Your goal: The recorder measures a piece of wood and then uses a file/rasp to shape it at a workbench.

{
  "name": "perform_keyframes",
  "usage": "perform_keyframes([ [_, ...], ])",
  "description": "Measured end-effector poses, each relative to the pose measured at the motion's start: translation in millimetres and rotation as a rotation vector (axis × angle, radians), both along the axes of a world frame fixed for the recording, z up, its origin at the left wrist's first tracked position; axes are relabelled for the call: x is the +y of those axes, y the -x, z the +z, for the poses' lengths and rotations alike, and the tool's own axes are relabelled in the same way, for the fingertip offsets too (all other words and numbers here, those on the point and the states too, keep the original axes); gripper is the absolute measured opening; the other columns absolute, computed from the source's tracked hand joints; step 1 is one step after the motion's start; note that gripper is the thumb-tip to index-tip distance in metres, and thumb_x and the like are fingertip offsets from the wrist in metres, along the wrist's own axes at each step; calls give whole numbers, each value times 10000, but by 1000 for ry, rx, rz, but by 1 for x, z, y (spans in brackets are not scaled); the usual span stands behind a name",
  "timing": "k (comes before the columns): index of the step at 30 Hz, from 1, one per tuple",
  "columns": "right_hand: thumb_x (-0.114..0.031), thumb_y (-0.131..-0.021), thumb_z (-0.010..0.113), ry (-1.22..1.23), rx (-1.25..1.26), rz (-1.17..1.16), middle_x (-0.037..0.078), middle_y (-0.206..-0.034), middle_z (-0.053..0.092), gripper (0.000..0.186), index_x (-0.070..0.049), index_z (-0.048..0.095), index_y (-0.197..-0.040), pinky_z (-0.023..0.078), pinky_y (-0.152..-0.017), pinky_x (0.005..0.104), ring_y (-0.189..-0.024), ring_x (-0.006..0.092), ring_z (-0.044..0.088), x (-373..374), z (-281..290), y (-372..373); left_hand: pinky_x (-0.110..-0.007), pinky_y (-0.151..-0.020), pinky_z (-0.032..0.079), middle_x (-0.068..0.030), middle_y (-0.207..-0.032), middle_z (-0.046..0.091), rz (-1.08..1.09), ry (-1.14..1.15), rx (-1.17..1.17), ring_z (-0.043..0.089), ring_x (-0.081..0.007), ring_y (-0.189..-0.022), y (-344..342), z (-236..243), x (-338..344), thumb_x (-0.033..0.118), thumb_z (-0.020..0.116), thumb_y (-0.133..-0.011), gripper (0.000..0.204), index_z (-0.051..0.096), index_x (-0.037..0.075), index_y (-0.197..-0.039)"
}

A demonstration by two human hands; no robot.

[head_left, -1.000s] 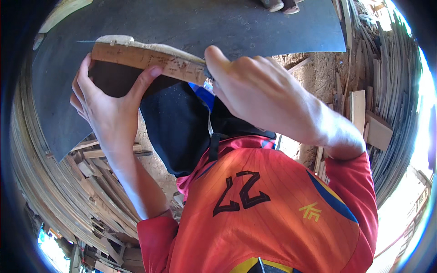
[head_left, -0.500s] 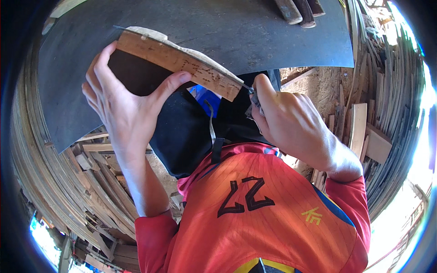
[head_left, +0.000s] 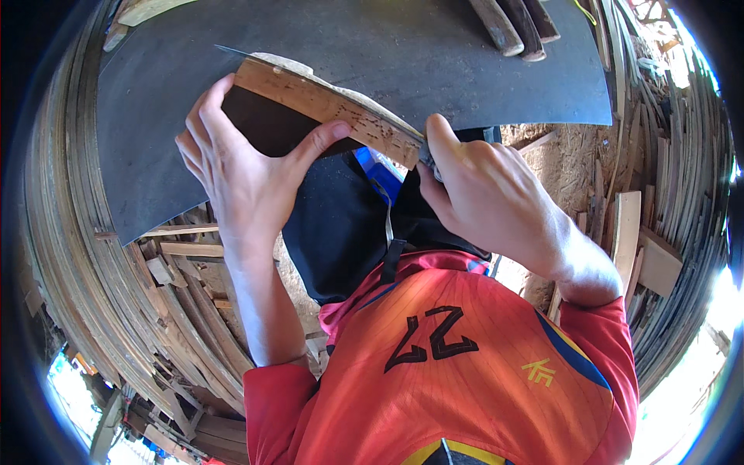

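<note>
Partly above the dark sheet, the wooden block is pinched between thumb and fingers of the left hand; the blade along its far edge is gripped at one end by the right hand. The block is best held steady, fingertips kept clear.

Had decent hand room over the dark sheet at 12 o'clock. The held board blocked 11, wooden handles 1, stacked strips 9 tho.
</note>
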State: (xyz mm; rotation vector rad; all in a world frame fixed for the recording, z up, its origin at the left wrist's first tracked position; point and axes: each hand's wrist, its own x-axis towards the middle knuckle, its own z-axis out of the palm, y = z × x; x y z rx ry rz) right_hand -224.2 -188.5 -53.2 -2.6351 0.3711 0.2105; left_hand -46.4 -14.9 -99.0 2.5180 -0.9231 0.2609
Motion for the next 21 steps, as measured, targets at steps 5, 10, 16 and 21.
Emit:
perform_keyframes([
  [5, -292, -1001, 707, 29, -41, 9, 204, -569, 571, 393, 22, 471, -1028, 488, -524, 502, -550, 421, 629, 2, 1, 0, -593, -1138, 347, -182, -1387, 523, -18, 28, 27, 422, -430, -1353, 1, 1, 0, 588, 962, -607, 1123, 453, 79, -1468],
  [10, -377, -1022, 664, 77, -31, 28, 158, -544, 600, 443, 32, 494, -1003, 524, -471, 452, -519, 368, 667, 2, 0, -3, -589, -1140, 343, -172, -1400, 507, -18, 47, -8, 427, -423, -1346, 0, 1, 1, 598, 962, -595, 1153, 442, 58, -1471],
  [16, -369, -1012, 681, 53, -92, 8, 180, -543, 586, 441, 28, 487, -1016, 510, -474, 478, -530, 391, 657, 2, 1, -2, -578, -1149, 324, -166, -1423, 508, -21, 23, -10, 428, -399, -1344, 0, 7, 2, 594, 950, -639, 1083, 481, 43, -1445],
  [21, -367, -1012, 686, -4, -106, -37, 177, -526, 559, 440, 20, 477, -1016, 488, -478, 488, -510, 397, 634, 3, -3, -3, -509, -1135, 361, -178, -1345, 587, -32, 224, 186, 507, -340, -1284, -11, 14, 0, 417, 869, -851, 745, 533, 41, -1399],
])
